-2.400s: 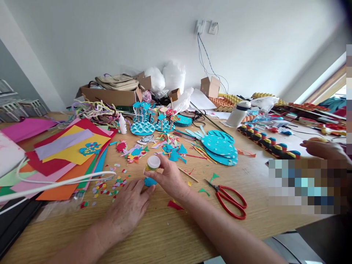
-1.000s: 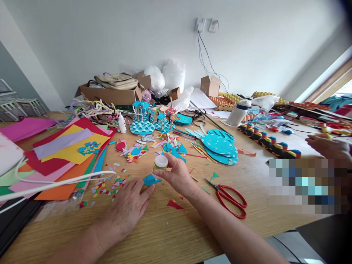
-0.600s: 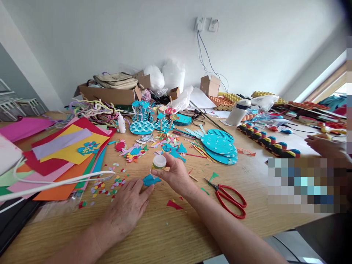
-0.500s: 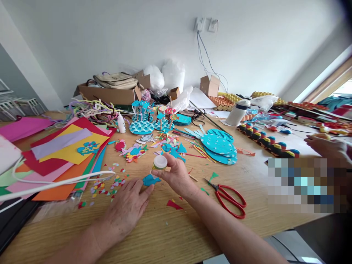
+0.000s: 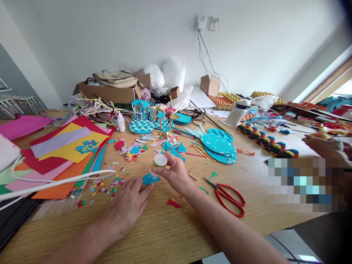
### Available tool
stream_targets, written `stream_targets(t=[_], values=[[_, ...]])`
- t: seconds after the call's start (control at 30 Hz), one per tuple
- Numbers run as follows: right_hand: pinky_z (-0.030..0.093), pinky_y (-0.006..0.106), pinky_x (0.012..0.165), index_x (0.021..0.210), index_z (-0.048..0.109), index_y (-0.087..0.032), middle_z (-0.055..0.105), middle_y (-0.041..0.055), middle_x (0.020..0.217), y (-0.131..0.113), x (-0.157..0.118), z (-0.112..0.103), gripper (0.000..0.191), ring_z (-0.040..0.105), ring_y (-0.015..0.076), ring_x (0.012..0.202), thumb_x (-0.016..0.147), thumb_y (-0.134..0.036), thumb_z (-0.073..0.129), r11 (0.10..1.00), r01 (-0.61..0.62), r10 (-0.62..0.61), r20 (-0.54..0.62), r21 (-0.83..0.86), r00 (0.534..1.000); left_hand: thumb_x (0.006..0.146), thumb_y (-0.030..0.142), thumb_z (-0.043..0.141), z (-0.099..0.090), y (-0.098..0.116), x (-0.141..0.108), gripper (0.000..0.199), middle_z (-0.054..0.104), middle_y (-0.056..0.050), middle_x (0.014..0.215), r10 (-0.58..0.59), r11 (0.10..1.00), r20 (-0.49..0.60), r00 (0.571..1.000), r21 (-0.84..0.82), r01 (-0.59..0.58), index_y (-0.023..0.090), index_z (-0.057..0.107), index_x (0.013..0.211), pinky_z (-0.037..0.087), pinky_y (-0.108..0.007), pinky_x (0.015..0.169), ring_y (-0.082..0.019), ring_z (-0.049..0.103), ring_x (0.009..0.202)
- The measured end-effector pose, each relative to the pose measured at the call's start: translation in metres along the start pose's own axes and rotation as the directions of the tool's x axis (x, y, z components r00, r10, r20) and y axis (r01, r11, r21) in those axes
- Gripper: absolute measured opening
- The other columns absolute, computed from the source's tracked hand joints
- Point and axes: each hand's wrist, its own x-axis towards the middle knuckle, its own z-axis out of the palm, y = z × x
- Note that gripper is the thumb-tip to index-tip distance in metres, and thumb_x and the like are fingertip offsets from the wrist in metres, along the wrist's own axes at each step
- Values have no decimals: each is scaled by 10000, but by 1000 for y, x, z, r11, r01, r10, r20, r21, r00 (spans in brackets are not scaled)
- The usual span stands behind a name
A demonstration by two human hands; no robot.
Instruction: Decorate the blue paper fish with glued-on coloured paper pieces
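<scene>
My right hand [image 5: 176, 174] is closed round a small glue bottle [image 5: 159, 162], white with a yellow-green label, tipped with its white base up. Its lower end points down at a blue paper fish [image 5: 151, 178] on the table; whether it touches the paper I cannot tell. My left hand [image 5: 128, 201] lies flat on the wood, fingers stretched, fingertips at the fish's near edge. Small coloured paper dots [image 5: 110, 183] are scattered left of the fish. Red-handled scissors [image 5: 229, 198] lie right of my right forearm, and a red paper scrap [image 5: 173, 203] lies between my arms.
Coloured paper sheets [image 5: 66, 146] are piled at left, with a white cable [image 5: 82, 176] over them. Cut-out fish [image 5: 134, 151], blue discs [image 5: 220, 146] and a white glue bottle [image 5: 121, 122] lie beyond. A co-worker's hand [image 5: 327, 145] is at far right, near painted egg-carton strips [image 5: 266, 141].
The view has shifted very slightly. My right hand and the glue bottle stay over the blue fish, and my left hand rests in nearly the same place.
</scene>
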Motion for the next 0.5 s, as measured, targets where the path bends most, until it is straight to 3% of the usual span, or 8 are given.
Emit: stream_targets(t=[0.5], values=[[368,223,582,635,473,-188,491,-32,635,-1,0,1,216,437,111,624,675,-335,626,992,25,-22,26,-126,999,761,140,488,5,-2,-1,398,530,-80,950,12,1000,-24,1000,-3,-12,218,501,1151,442,-445,791,-250,490,908]])
